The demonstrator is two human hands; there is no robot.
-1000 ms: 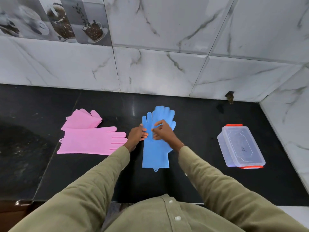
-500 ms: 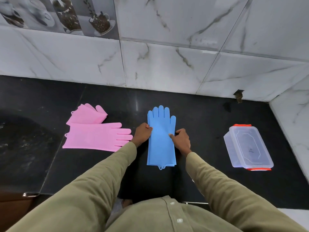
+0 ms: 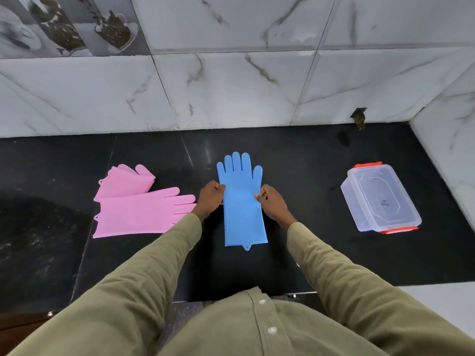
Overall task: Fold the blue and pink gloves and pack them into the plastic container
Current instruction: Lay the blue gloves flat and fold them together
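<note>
At the centre of the frame the blue gloves (image 3: 243, 201) lie flat on the black bench (image 3: 308, 176), stacked as 1, glove tips toward the marble wall. The left hand (image 3: 209, 199) pinches the stack's left edge with curled fingers; the right hand (image 3: 272, 205) pinches its right edge the same way. At centre left, 2 pink gloves (image 3: 138, 209) lie overlapping, 1 folded. At centre right stands the lidded plastic container (image 3: 380, 199), well apart from the gloves.
</note>
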